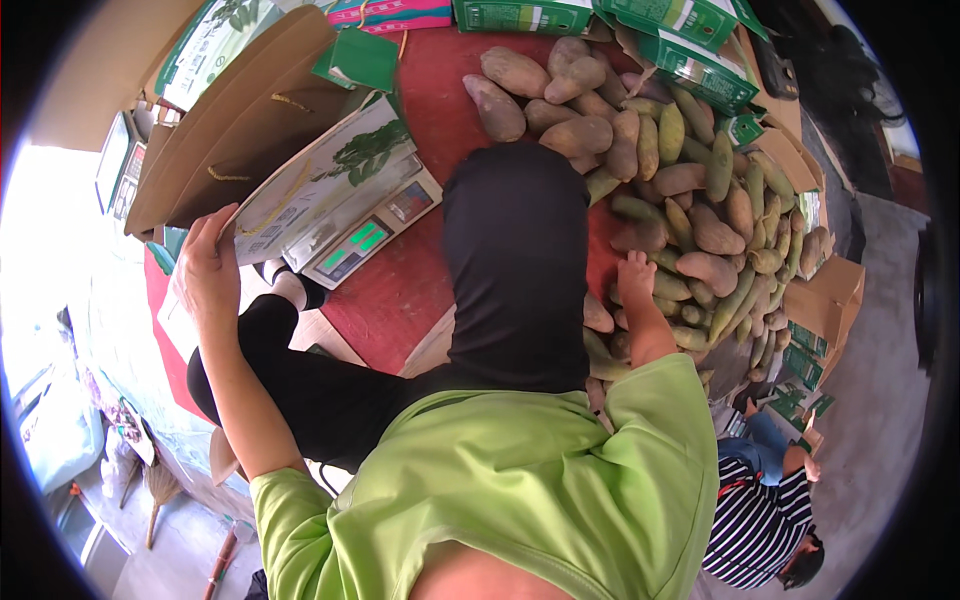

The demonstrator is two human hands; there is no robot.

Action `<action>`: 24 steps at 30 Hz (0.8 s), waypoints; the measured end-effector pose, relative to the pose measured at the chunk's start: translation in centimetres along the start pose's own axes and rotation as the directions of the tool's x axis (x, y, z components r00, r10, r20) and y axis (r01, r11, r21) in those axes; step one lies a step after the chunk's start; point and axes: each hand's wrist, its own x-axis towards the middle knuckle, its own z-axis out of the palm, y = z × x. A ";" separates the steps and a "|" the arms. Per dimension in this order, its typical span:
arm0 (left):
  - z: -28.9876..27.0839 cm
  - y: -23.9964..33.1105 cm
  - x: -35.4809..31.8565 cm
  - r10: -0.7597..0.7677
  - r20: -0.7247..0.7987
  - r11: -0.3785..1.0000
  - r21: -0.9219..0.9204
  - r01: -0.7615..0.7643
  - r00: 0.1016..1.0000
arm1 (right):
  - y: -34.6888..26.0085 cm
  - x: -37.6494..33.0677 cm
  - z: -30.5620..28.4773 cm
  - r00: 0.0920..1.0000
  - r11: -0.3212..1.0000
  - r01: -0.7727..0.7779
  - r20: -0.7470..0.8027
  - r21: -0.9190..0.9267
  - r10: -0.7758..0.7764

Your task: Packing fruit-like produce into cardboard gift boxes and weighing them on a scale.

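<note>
My left hand (208,265) grips the near left edge of an open white carton (320,180) printed with green leaves, its fingers over the rim. The carton stands tilted on a white weighing scale (352,248) with a green-lit display; what is inside the carton is hidden from this angle. On the right, my right hand (637,280) rests at the near side of a heap of long brown and green tubers or fruits (712,232), whose kind I cannot make out. Its fingers are slightly bent and a little apart, touching the heap, with nothing visibly held.
Brown paperboard with cord handles (250,110) leans behind the carton. Green boxes (660,55) line the far edge of the red surface (430,120). A person in a striped shirt (757,520) is at the lower right. A broom (158,490) is at the lower left.
</note>
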 end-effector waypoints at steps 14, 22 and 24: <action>-0.6 -0.2 -0.1 0.001 0.028 0.999 0.041 -0.002 1.000 | 2.7 -1.2 -0.2 1.000 0.993 -0.025 -0.015 0.114 0.027; -0.7 -0.7 -0.3 0.037 0.016 0.999 0.030 -0.038 0.999 | 4.5 -4.8 -6.3 0.944 0.911 -0.045 -0.282 0.409 0.173; -0.7 -0.7 -0.3 0.024 0.015 0.999 0.032 -0.024 1.000 | 5.1 -5.1 -7.4 0.862 0.824 0.052 -0.442 0.565 0.249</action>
